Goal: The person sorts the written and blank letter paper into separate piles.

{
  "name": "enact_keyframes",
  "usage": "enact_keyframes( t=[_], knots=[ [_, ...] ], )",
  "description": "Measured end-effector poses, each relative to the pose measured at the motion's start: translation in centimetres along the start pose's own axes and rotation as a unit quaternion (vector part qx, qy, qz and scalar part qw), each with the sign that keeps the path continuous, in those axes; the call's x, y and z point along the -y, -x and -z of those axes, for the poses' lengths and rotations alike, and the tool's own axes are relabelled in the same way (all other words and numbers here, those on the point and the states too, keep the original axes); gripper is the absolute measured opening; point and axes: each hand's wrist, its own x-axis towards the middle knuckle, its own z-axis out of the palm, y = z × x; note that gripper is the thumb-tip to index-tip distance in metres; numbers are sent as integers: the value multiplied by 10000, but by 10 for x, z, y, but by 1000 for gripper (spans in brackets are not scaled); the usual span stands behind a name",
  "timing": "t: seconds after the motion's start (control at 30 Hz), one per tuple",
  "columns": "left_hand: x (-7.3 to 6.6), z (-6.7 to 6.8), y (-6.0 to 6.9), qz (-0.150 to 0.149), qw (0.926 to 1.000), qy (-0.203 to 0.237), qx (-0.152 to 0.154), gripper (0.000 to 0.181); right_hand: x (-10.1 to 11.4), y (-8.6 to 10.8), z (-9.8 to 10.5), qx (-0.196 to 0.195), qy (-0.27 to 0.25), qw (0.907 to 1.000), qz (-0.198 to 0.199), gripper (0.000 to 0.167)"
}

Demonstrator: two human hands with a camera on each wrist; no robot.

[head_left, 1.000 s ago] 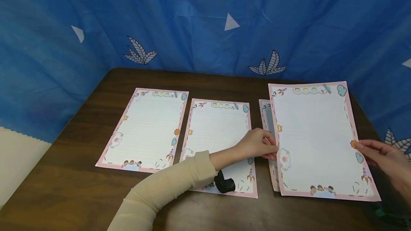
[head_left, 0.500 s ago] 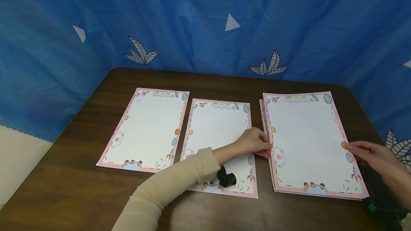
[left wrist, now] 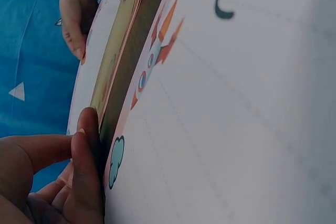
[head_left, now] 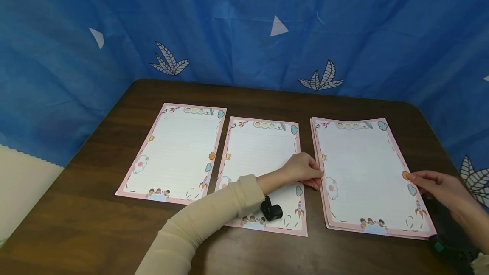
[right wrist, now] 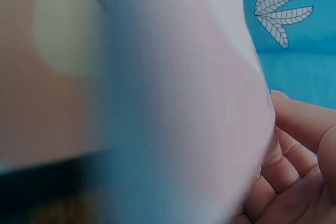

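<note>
A pink-bordered sheet of paper lies at the right of the table over another sheet, whose edge shows along its left side. My left hand pinches the top sheet's left edge between thumb and fingers. At the opposite edge, beside the orange printed mark, my right hand pinches it too. In the left wrist view, a narrow gap separates the top sheet from a yellowish surface below. The right wrist view has the paper bowed and blurred close up, with the right fingers at its edge.
Two matching sheets lie flat to the left: a middle sheet under my left forearm and a far-left sheet. A black wrist device hangs below the left sleeve. Blue curtain hangs behind the dark wooden table.
Both hands have lowered the top sheet and shifted it left, so it now nearly lines up with the sheet beneath. The two sheets at left have stayed put.
</note>
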Motion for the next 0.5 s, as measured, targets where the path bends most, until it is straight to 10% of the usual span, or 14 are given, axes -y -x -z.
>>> enact_keyframes(
  t=[0.5],
  knots=[
    [-2, 0, -4, 123, 9967, -774, -204, 14, 0, 2, 0, 11, 325, 9995, 33, 57]
  ],
)
